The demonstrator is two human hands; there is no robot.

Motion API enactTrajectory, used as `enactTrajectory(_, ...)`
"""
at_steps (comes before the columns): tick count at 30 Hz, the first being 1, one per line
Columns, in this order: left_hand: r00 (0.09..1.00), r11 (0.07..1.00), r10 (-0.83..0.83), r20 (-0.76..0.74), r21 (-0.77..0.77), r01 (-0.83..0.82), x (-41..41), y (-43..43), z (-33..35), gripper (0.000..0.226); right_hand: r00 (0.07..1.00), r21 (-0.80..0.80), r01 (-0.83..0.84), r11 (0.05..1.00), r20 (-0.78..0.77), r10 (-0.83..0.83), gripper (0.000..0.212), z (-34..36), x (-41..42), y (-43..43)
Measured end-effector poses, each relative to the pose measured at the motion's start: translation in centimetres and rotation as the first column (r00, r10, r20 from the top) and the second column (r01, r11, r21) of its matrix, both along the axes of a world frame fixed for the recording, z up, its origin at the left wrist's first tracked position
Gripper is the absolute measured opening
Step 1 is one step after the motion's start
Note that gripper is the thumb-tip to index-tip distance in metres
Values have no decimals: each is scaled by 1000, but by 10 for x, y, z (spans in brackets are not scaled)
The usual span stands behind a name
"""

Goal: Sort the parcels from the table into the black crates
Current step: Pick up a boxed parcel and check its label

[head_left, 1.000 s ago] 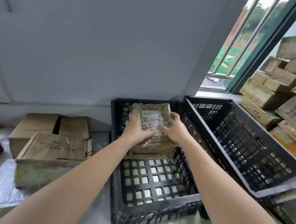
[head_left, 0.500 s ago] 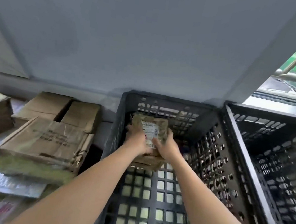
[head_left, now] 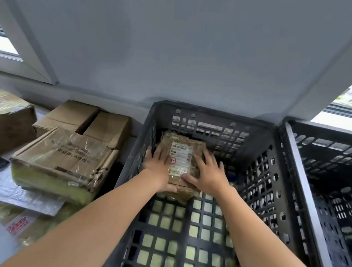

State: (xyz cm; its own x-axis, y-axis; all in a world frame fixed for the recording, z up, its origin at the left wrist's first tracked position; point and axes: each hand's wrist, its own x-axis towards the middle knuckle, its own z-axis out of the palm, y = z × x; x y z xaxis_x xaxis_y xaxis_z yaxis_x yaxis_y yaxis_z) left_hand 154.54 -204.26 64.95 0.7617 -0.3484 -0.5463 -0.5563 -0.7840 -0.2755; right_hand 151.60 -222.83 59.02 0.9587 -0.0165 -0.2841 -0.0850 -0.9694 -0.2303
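A small brown parcel (head_left: 192, 150) with a white label lies on another brown parcel at the far end of the left black crate (head_left: 194, 115). My left hand (head_left: 157, 163) rests flat on the parcel's left side, fingers spread, thumb along its near edge. Across the label, my right hand (head_left: 207, 173) lies flat on the right side with straight fingers. A second black crate (head_left: 321, 136) stands directly to the right, and what shows of its inside holds nothing.
On the table to the left sit a tape-wrapped cardboard box (head_left: 61, 159), two plain boxes (head_left: 82, 117) behind it and a darker box (head_left: 2, 121) at the far left. A white mailer bag (head_left: 14, 191) and flat packets lie nearer. A grey wall rises just behind the crates.
The parcel has gone down onto the stack at the crate's far end. Both hands went from gripping its sides to lying flat on top. The view has tilted down and left.
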Motion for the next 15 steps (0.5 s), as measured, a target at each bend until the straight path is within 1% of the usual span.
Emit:
enactTrajectory(3, 1000, 991, -19, -1, 136, 19, 0, -2, -3, 111, 1000, -58, -18, 998, -20, 17, 94, -4, 1, 9)
enactTrajectory(6, 999, 986, -28, 18, 167, 24, -2, -6, 4, 110, 995, -189, -45, 981, -97, 27, 92, 8, 6, 12)
enactTrajectory(7, 999, 988, -37, 29, 154, 32, -4, -7, 9, 110, 992, -226, -58, 972, -123, 31, 91, 16, 7, 12)
enactTrajectory(9, 995, 993, -70, 74, 102, 62, -7, -5, 22, 110, 991, -243, -66, 968, -126, 36, 88, 33, 7, 11)
enactTrajectory(12, 974, 991, -134, 181, 18, 132, -7, 0, 50, 106, 998, -194, -26, 981, -57, 16, 81, 59, 3, 11)
enactTrajectory(15, 942, 984, -131, 308, -75, 161, -1, 14, 85, 96, 1000, -167, 23, 986, 17, -21, 81, 89, 5, 17)
